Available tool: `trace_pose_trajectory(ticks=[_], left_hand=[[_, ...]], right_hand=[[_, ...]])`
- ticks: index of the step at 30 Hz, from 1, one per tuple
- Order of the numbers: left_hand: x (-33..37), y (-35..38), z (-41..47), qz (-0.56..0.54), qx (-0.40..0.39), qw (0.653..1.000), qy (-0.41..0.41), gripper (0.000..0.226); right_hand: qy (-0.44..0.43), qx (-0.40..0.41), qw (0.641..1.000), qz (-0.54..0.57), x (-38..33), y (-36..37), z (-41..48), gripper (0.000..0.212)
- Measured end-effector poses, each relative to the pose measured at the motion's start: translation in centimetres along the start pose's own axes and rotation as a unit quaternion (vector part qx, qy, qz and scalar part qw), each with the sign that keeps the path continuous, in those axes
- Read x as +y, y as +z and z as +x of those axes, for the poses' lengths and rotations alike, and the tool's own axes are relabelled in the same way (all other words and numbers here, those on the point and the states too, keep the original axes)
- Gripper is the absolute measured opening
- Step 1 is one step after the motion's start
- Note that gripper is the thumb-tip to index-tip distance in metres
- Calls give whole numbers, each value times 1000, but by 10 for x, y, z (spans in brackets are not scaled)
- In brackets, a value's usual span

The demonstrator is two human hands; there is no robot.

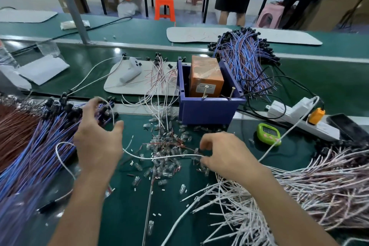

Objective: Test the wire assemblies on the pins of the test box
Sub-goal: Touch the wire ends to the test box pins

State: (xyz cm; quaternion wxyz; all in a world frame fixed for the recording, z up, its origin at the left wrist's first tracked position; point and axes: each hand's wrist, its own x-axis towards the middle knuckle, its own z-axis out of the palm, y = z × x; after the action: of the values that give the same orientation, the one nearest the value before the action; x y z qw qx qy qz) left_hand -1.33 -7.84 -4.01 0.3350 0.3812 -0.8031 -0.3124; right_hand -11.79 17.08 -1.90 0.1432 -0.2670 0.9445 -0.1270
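The test box [207, 111] is a blue plastic bin holding an orange block [205, 78], with two metal pins [231, 92] sticking up at its near rim. My right hand [225, 156] pinches one end of a white wire assembly [159, 157] that runs left across the green bench. My left hand [99, 136] hovers over the pile of blue and brown wires [40, 156] at the left, fingers curved around the white wire's looped far part near the black ends. Both hands are in front of the box, apart from the pins.
Clear bulbs and wire scraps [165, 152] litter the bench between my hands. A white wire bundle [299, 195] lies at the right, another blue bundle [245, 60] behind the box. A power strip [299, 118], green timer [268, 134] and two people standing at the back.
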Motion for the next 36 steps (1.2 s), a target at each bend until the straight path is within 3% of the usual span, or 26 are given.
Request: trace_pose_trajectory(ticks=[2,4,6,8,10,18,26,29,32,36], left_hand=[[14,3,-15,39,49,992,105,74],[28,12,-32,77,25,972,221,59],[39,25,-51,76,-86,950,291,44],[46,36,-66,48,-199,929,308,40],[50,46,-73,26,-252,915,313,41],[56,45,-56,-76,-319,920,213,23],[64,21,-37,-114,-296,932,176,36],[67,11,-30,-165,-351,914,119,35],[70,7,-28,-241,-403,881,57,27],[77,16,-34,-185,-436,879,51,17]], right_hand=[[-4,-9,999,-37,-2,3,-3,19],[-8,9,999,-45,-6,6,-4,9],[1,37,999,-34,-9,8,-4,8],[8,55,998,-19,-10,6,-5,12],[11,70,997,20,-8,3,-7,11],[-15,134,985,109,14,-17,-21,15],[-99,228,962,110,21,-25,-29,17],[-118,292,938,144,24,-25,-32,19],[-98,280,941,161,32,-24,-35,18],[-75,283,947,134,55,-29,-43,16]])
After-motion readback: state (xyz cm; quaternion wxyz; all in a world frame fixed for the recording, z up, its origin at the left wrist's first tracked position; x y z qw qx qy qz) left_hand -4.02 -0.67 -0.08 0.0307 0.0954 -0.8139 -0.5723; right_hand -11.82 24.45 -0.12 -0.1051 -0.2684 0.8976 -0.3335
